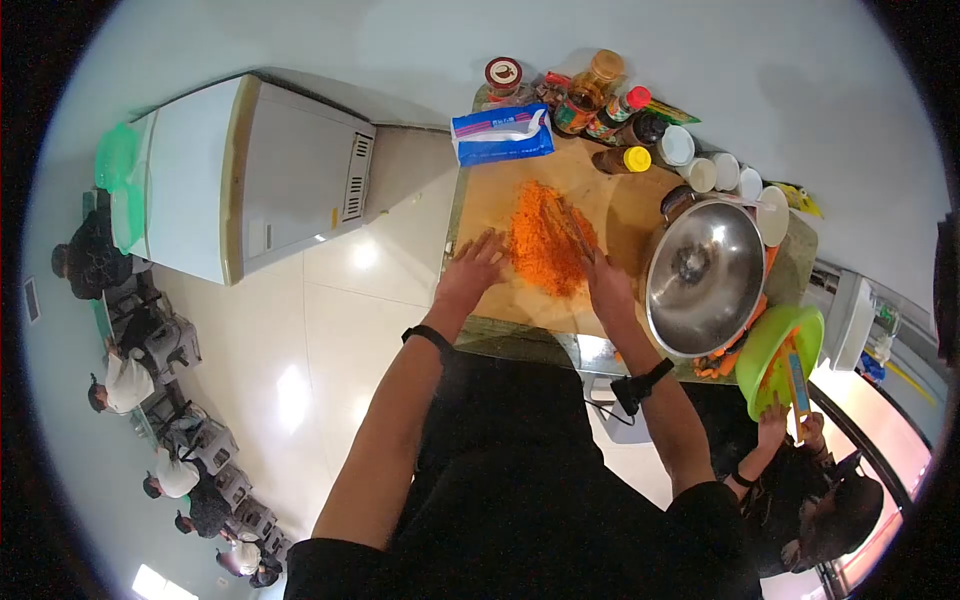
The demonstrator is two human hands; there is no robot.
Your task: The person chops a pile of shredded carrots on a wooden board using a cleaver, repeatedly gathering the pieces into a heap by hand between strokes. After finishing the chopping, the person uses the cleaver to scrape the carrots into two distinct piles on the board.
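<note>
A heap of finely chopped orange carrot [545, 245] lies on the wooden cutting board [490, 200]. My right hand [608, 288] is closed round the handle of a knife [574, 226], whose blade reaches over the right side of the heap. At the heap's left edge my left hand [480, 263] rests on the board with its fingers apart, holding nothing. The handle is mostly covered by my right hand.
Right of the board stands a metal bowl [735, 290]. Beyond it a co-worker [830, 510] holds a grater [796, 380] over a green basin [815, 325]. A blue tissue pack [490, 145], bottles [580, 105] and white cups [725, 168] line the back.
</note>
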